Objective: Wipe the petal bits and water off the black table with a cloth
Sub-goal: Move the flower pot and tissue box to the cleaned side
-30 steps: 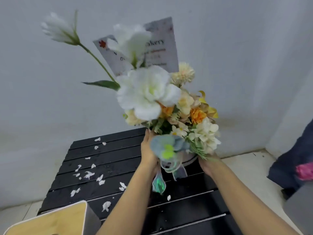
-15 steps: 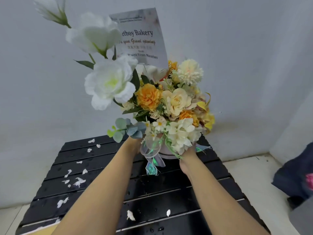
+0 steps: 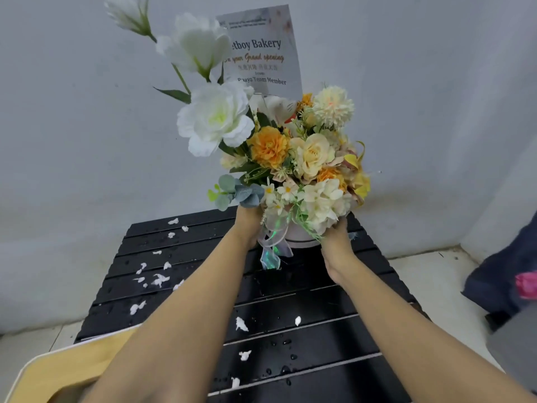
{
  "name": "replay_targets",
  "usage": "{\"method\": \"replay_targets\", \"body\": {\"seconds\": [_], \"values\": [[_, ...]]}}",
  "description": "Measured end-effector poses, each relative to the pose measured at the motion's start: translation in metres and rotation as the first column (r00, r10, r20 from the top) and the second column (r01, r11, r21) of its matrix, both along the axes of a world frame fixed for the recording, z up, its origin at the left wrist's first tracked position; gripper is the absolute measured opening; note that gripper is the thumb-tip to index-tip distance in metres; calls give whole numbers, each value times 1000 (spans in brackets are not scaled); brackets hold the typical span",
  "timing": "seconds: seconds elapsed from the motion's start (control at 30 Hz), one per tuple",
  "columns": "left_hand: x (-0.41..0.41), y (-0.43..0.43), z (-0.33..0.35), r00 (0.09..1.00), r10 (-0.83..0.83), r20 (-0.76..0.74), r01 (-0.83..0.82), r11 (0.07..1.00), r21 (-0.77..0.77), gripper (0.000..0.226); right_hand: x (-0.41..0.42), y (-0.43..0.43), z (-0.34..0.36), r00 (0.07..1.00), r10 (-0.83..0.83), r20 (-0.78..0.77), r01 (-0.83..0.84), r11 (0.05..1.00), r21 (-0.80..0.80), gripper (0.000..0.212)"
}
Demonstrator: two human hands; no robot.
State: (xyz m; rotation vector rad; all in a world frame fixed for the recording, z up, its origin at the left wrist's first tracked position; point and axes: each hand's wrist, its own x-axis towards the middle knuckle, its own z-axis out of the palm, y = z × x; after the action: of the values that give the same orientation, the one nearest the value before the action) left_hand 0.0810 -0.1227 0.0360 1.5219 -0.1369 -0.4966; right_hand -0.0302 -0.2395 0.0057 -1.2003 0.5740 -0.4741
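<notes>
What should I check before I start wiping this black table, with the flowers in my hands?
1. Grip on the round white flower pot: left hand and right hand hold its sides. Ok.
2. Pot off the black slatted table: not ok, it is over the far slats.
3. Cloth within reach: not ok, none in view.
4. A hand free to wipe: not ok.
5. White petal bits located: ok, mostly on left slats.
6. Water droplets located: ok, on near slats.

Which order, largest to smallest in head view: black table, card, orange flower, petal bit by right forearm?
1. black table
2. card
3. orange flower
4. petal bit
Gaps are clear, no ties.
</notes>
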Motion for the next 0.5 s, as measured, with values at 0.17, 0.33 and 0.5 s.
{"method": "replay_targets", "body": {"seconds": [0.17,0.33,0.5], "values": [[-27,38,-24,994,91,58,-103,967,232,27,-54,32,-11,987,-71,-143,66,997,-42,50],[-87,83,5,989,-85,118,21,886,464,15,-102,81,-2,977,-103,-186,97,994,-43,57],[-158,135,46,911,-284,298,64,813,579,17,-143,154,18,973,37,-227,-61,993,-97,45]]}}
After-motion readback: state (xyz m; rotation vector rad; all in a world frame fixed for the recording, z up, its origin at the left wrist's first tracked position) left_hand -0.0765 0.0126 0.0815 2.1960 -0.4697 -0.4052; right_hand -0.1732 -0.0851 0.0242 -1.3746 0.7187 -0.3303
